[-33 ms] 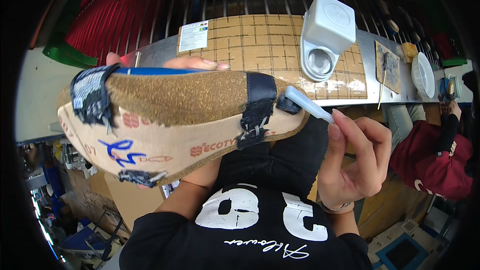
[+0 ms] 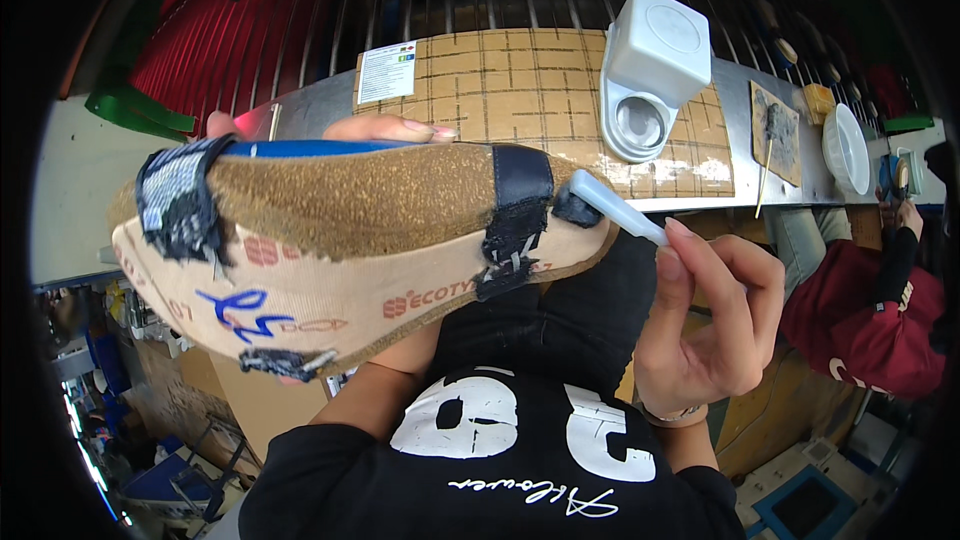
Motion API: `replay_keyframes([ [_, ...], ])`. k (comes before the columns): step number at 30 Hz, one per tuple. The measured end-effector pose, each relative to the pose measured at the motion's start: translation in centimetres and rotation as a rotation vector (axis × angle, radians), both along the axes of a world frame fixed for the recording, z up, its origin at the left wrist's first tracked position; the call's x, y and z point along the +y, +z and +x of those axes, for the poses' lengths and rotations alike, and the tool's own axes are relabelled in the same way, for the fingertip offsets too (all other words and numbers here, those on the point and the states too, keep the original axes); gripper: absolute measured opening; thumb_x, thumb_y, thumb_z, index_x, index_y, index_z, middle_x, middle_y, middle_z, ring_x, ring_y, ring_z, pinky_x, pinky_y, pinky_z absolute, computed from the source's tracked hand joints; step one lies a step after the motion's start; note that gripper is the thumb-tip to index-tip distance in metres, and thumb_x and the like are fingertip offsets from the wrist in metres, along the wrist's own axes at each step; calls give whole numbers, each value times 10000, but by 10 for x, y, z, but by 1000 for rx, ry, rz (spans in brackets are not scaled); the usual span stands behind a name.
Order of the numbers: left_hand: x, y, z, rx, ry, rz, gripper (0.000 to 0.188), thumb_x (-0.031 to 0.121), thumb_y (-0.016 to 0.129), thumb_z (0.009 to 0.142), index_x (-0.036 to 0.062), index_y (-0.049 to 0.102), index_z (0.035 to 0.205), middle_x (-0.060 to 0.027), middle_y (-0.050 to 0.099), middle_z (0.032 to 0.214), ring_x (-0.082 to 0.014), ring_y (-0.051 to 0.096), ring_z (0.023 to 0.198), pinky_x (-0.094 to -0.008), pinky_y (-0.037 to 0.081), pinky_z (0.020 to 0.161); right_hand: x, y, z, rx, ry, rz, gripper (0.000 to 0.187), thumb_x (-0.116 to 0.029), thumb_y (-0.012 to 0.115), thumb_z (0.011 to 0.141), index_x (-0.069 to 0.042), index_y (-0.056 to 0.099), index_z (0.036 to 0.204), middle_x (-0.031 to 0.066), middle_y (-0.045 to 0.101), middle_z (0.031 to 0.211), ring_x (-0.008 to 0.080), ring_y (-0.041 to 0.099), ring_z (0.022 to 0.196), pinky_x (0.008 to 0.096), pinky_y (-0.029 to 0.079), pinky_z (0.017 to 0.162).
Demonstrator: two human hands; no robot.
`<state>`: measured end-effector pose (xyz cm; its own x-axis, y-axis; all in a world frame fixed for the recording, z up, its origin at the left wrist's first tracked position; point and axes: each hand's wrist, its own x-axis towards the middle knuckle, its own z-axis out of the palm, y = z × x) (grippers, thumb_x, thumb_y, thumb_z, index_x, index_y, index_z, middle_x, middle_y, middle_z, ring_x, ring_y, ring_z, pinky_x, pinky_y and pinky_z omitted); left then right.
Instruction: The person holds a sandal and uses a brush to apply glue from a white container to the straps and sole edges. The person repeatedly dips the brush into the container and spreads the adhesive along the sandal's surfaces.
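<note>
A sandal bottom (image 2: 350, 200) with brown cork sides, a pale sole underside and dark strap ends fills the middle, its underside tilted toward me. A strip of blue shows along its far edge. My left hand (image 2: 385, 128) grips it from behind; only some fingers show past the far edge, the rest being hidden. My right hand (image 2: 715, 305) pinches a small brush (image 2: 625, 212) by its pale handle between thumb and fingertips. The brush's dark head rests against the right end of the sandal bottom, beside a dark strap (image 2: 522, 175).
A white pot (image 2: 660, 50) with a round opening stands on a cardboard sheet (image 2: 480, 80) on the metal bench. Further right lie a stained card with a thin-handled brush (image 2: 768, 145) and a white bowl (image 2: 847, 150). A co-worker in a maroon top (image 2: 865, 315) is at the right.
The left end of the sandal bottom has dipped and shifted slightly left, with my left fingers moving a little along. My right hand and the brush have hardly moved.
</note>
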<state>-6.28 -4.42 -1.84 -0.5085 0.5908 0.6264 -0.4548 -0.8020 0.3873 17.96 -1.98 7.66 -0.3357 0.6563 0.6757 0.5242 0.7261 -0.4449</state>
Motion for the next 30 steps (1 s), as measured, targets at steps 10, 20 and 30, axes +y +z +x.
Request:
replay_keyframes([
  [10,-3,-10,4,17,141,-76,1143,895,322,819,23,195,1549,-330,523,1280,-381,651,1034,-481,607,783,11,-4,-8,151,-34,-35,281,-19,835,761,-73,787,1033,43,612,878,133,570,770,251,403,707],
  [20,1,-15,10,-4,299,-186,1073,858,297,864,27,236,1541,-283,502,1355,-337,633,1112,-453,604,841,32,-8,-6,115,77,-144,204,-11,811,759,-88,800,948,28,616,809,130,547,700,261,354,651],
  [30,5,-10,9,-60,559,-432,1007,821,273,909,31,277,1534,-236,481,1429,-293,614,1191,-425,602,899,61,-5,4,91,458,25,389,-59,863,584,-216,835,938,2,638,850,132,554,739,277,377,676],
])
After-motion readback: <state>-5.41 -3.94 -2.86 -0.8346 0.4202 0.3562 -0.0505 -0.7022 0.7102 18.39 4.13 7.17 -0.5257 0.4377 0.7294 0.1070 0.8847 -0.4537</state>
